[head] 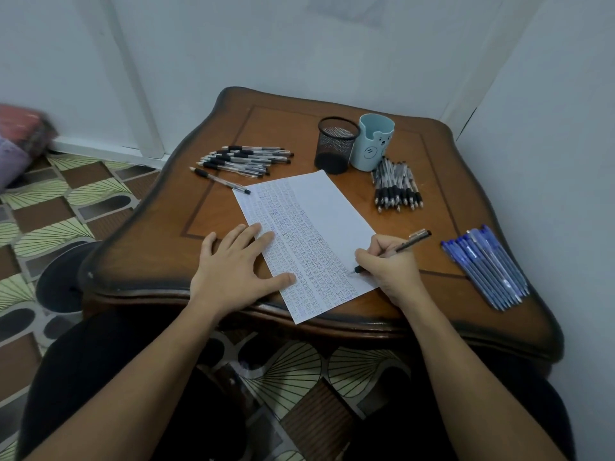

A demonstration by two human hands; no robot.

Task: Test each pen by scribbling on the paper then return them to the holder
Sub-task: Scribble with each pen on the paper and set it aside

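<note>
The right hand is gripping a slim dark pen, its tip touching the white, densely scribbled sheet of paper, while the left hand is pressing flat to steady it. The black mesh holder is standing empty at the far side of the brown wooden table.

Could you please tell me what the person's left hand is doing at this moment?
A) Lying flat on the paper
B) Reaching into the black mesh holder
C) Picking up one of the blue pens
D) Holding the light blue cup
A: the left hand lies flat with fingers spread on the left side of the paper, while the right hand writes with the pen.
</note>
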